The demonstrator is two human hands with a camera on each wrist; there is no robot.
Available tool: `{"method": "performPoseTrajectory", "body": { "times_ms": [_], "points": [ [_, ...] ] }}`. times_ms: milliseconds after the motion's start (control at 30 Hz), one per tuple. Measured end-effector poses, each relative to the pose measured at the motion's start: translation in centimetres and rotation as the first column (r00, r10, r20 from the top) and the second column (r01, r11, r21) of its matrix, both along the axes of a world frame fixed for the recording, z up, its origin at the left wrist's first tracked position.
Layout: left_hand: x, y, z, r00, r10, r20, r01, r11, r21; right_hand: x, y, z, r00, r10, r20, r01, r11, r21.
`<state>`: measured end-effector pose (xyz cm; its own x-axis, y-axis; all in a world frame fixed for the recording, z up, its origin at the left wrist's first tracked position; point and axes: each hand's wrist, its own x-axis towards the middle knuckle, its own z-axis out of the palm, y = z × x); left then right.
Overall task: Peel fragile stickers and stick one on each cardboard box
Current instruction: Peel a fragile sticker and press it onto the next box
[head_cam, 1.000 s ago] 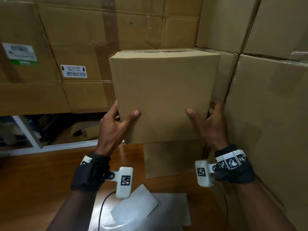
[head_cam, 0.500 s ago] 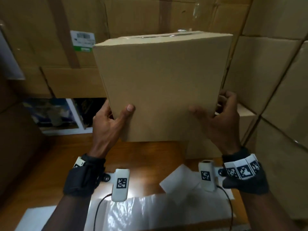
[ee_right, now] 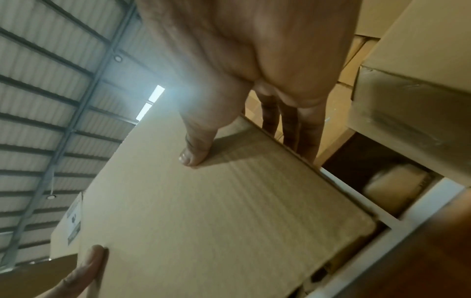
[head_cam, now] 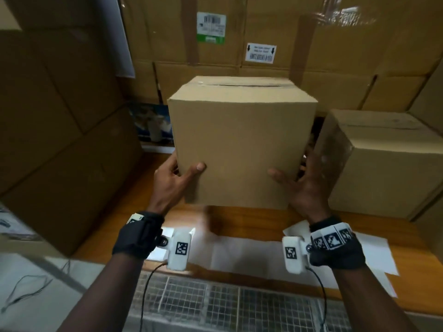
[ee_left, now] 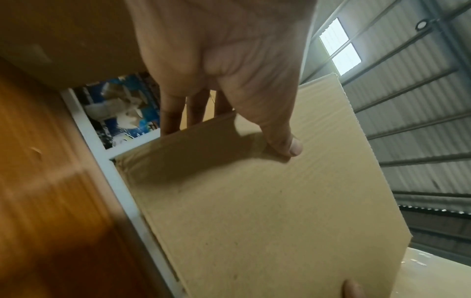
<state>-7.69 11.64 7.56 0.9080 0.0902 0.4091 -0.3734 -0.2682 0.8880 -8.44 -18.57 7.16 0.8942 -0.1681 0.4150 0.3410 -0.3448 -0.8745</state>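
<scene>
A plain brown cardboard box (head_cam: 239, 144) stands upright between my hands, low over the wooden table (head_cam: 153, 188); whether it touches the table I cannot tell. No sticker shows on its front face. My left hand (head_cam: 178, 174) grips its lower left corner, thumb on the front and fingers round the side. My right hand (head_cam: 300, 180) grips the lower right corner the same way. The left wrist view shows the box (ee_left: 254, 201) under my left thumb (ee_left: 282, 139). The right wrist view shows the box (ee_right: 216, 201) under my right thumb (ee_right: 196, 149). A second taped box (head_cam: 383, 164) sits to the right.
White paper sheets (head_cam: 251, 255) lie on the table in front of the box. A wire mesh panel (head_cam: 215, 303) lies nearest me. Large stacked cartons (head_cam: 60, 140) wall in the left, back and right sides. A labelled carton (head_cam: 211, 27) stands behind.
Both hands have carried the box away from the carton stack and down toward the table. The second box now shows at the right. The grip has not changed.
</scene>
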Motion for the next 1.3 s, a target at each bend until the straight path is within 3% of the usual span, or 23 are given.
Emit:
{"method": "performPoseTrajectory", "body": {
  "times_ms": [300, 567, 700, 900, 1000, 1167, 1300],
  "points": [
    [0.5, 2.9, -4.7, 0.996, -0.022, -0.091, 0.028, 0.997, 0.065, 0.1, 2.1, -5.7, 0.989, -0.077, -0.129, 0.072, 0.996, -0.046],
    [4.0, 4.6, -8.1, 0.99, -0.071, -0.123, 0.087, 0.988, 0.13, 2.2, 4.4, -9.1, 0.97, -0.126, -0.208, 0.121, 0.992, -0.036],
    [5.5, 5.6, -10.3, 0.985, -0.068, -0.158, 0.099, 0.976, 0.192, 2.9, 5.8, -10.7, 0.952, -0.175, -0.25, 0.153, 0.983, -0.106],
    [7.6, 6.0, -11.7, 0.982, -0.067, -0.174, 0.113, 0.957, 0.268, 4.2, 6.0, -11.8, 0.906, -0.252, -0.339, 0.213, 0.966, -0.148],
    [8.5, 5.7, -11.4, 0.972, -0.093, -0.214, 0.155, 0.941, 0.3, 4.8, 6.1, -11.7, 0.845, -0.318, -0.43, 0.222, 0.94, -0.259],
    [7.3, 7.0, -10.6, 0.974, -0.052, -0.221, 0.151, 0.876, 0.458, 2.7, 7.2, -9.9, 0.798, -0.48, -0.365, 0.381, 0.87, -0.313],
    [3.8, 10.6, -11.7, 0.977, 0.024, -0.212, 0.122, 0.752, 0.647, -2.3, 9.1, -11.0, 0.85, -0.385, -0.36, 0.166, 0.844, -0.51]
  ]
}}
